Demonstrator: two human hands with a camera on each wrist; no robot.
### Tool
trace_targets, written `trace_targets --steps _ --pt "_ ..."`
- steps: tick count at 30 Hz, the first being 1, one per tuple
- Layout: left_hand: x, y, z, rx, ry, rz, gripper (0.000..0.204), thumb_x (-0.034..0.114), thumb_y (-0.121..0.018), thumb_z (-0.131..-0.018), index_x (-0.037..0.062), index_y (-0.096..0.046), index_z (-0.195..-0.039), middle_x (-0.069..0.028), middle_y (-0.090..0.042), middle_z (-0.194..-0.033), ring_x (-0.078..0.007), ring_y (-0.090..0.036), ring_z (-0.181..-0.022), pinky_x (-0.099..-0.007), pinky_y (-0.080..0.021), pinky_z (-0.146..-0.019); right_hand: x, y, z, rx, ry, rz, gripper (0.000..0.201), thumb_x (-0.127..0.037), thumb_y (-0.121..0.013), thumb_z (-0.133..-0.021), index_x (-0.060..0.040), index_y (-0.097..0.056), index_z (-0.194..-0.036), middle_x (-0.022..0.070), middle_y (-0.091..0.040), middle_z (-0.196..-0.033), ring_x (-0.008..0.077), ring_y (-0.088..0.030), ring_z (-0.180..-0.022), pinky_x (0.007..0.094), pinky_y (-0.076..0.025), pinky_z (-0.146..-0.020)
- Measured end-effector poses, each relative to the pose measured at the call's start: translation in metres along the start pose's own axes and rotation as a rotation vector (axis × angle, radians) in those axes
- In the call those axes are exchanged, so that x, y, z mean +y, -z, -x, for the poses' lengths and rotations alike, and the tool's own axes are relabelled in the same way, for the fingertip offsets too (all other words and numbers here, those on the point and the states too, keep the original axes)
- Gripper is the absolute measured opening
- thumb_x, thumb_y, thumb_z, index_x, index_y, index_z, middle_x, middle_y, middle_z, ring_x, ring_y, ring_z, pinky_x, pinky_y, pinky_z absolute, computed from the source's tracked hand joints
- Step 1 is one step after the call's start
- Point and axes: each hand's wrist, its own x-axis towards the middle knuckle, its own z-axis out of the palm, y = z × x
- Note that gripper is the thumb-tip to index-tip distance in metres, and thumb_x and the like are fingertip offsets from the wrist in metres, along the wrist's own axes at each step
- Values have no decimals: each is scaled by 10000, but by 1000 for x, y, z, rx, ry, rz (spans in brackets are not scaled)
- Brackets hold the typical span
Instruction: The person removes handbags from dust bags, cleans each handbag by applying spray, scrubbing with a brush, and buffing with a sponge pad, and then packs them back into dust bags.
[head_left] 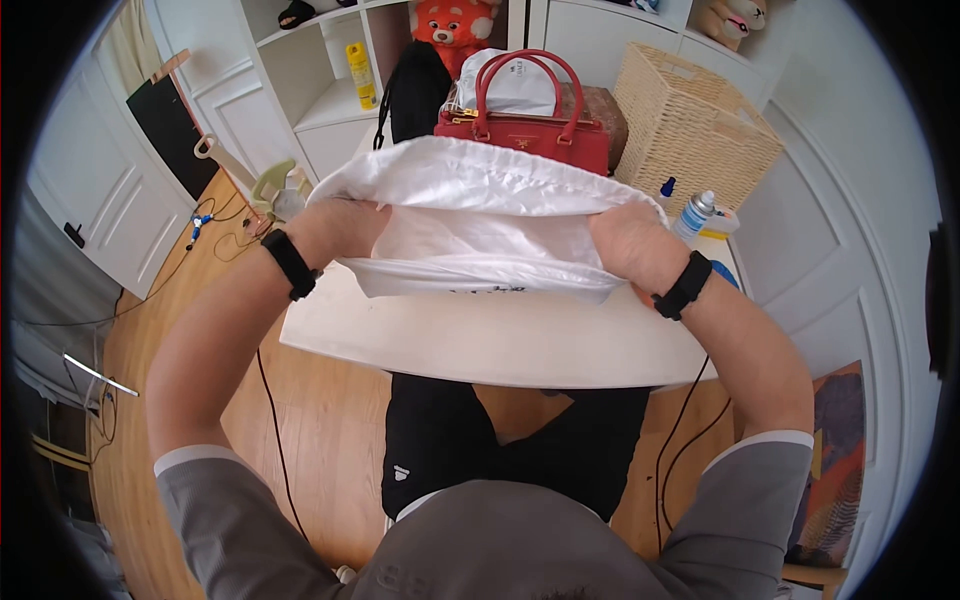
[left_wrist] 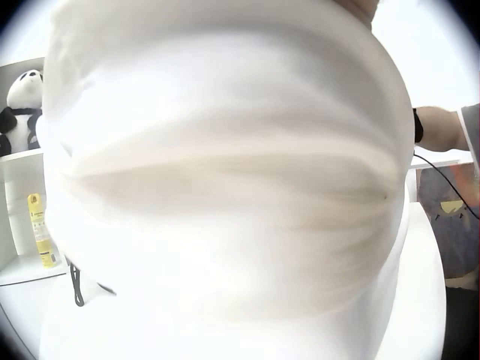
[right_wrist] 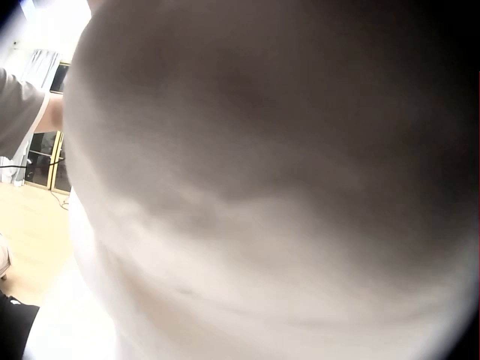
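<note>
A white cloth bag [head_left: 480,190] with a gathered top edge is stretched sideways above the table, its mouth spread toward the person. The left hand [head_left: 350,228] is at the bag's left end and the right hand [head_left: 635,240] at its right end, both partly inside the mouth. Cloth hides most of the fingers, so their pose cannot be told. Dark print shows on the bag's near side. White fabric [left_wrist: 225,180] fills most of the left wrist view, and shaded fabric [right_wrist: 247,225] fills the right wrist view.
Behind the bag on the white table [head_left: 480,345] stand a red handbag [head_left: 590,145], a black bag [head_left: 415,95] and a woven basket [head_left: 680,130]. A spray can [head_left: 694,215] is right of the right hand. A yellow can [head_left: 360,75] stands on the shelf.
</note>
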Motion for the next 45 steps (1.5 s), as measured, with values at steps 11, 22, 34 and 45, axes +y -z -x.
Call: trace_targets --steps 11,22,34,45 --pt "36 -41 -17 -156 -39 -184 409 128 -613 -932 120 -696 -1333 -219 -506 -1577 -378 -608 -1338 -466 -519 -1091 -31 -18 15 -185 -48 166 211 -164 -715 -895 -144 -841 -1062 89 -818 -1082 263 -790 -1024 369 -611 -834" --pt "84 -13 -15 -29 -263 228 332 199 -563 -1011 73 -676 -1298 -165 -737 -1233 -366 -718 -1123 -486 -561 -979 -28 -66 -16 165 71 -258 144 -75 -682 -876 -50 -795 -962 174 -786 -1019 361 -767 -984 448 -608 -837" --pt "89 -27 -39 -64 -15 82 354 351 -621 -997 53 -718 -1160 -196 -743 -1178 -321 -723 -1147 -450 -516 -1070 -17 -96 -26 202 142 -342 293 -157 -705 -886 15 -689 -1123 246 -758 -1026 400 -745 -1023 478 -603 -900" --pt "57 -55 -33 102 49 -175 809 374 -725 -915 12 -421 -1571 -169 -518 -1578 -318 -540 -1442 -603 -149 -1308 -20 -90 -21 -29 -33 -228 368 -277 -610 -981 -7 -729 -1201 219 -776 -1133 367 -760 -1052 448 -601 -897"
